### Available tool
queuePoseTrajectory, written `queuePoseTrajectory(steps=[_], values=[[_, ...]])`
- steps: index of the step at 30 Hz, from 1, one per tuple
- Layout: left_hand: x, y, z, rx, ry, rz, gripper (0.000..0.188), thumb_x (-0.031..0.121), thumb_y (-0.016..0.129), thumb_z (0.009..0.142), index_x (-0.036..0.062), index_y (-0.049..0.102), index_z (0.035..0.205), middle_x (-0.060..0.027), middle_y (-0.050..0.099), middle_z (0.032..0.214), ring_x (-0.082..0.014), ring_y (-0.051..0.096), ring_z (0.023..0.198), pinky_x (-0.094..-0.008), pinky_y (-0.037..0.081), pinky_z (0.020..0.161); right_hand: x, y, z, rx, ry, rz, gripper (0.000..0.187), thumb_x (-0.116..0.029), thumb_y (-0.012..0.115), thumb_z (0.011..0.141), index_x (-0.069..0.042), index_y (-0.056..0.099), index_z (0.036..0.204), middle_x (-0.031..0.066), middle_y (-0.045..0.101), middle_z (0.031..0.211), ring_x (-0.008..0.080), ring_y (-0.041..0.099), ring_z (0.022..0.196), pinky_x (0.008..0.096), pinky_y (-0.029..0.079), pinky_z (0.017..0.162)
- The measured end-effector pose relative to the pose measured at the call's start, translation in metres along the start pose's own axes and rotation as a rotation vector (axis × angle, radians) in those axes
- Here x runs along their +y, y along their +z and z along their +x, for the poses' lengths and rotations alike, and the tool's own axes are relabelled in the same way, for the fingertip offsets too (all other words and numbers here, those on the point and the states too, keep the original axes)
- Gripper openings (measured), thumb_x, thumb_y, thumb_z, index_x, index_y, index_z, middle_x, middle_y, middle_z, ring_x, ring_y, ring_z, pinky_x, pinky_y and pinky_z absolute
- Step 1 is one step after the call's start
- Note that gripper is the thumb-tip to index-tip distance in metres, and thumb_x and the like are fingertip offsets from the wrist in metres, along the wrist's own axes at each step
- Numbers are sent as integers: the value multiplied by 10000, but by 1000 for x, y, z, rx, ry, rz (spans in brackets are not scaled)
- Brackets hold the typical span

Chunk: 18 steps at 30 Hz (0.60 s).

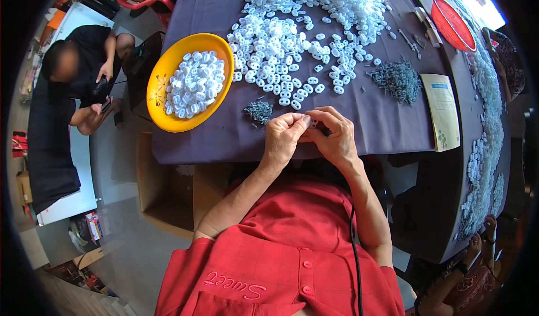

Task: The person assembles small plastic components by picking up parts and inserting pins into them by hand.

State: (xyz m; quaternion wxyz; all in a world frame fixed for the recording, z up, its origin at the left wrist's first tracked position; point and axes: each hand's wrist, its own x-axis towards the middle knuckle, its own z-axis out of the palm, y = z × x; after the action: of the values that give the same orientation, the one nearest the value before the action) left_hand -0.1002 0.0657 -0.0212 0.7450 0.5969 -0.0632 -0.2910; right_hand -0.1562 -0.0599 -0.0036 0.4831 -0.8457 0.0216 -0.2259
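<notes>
Close together at the near edge of the table, my left hand (283,138) and my right hand (338,135) meet at the fingertips. A small white oval plastic piece (314,123) shows partly between the fingers of my right hand. The thumb and forefinger of my left hand pinch right beside it; what they hold is hidden. Just left of my hands lies a small heap of dark grey-green pins (258,112). Beyond them spreads a large pile of white two-holed oval pieces (269,46). More such pieces fill a yellow bowl (158,86) on the left.
To the right are a larger pin heap (396,81), a paper booklet (441,111) and a red basket (452,24). An open cardboard box (163,195) stands below the dark tablecloth (224,147). One person (84,63) sits at left; another person's hands (482,240) show lower right.
</notes>
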Motion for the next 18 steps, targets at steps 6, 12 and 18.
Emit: queuePoseTrajectory(steps=[6,12,18], values=[[2,2,-2,-19,-3,-59,151,112,558,873,-25,619,889,-59,637,814,-112,621,702,-246,539,665,1,-2,1,-39,3,7,223,18,632,677,0,626,899,106,621,857,252,629,722,298,501,614],[5,0,-1,-33,-25,-59,143,113,562,869,-19,616,866,-53,631,800,-106,615,700,-254,545,655,2,-3,1,-67,39,20,243,11,627,684,2,636,927,89,624,891,177,627,734,261,497,644],[8,2,-1,-39,-38,-42,144,114,556,871,-18,612,855,-55,626,795,-99,609,695,-257,552,649,3,-2,0,-47,14,19,251,10,628,677,0,636,927,90,625,891,176,632,731,260,501,646]])
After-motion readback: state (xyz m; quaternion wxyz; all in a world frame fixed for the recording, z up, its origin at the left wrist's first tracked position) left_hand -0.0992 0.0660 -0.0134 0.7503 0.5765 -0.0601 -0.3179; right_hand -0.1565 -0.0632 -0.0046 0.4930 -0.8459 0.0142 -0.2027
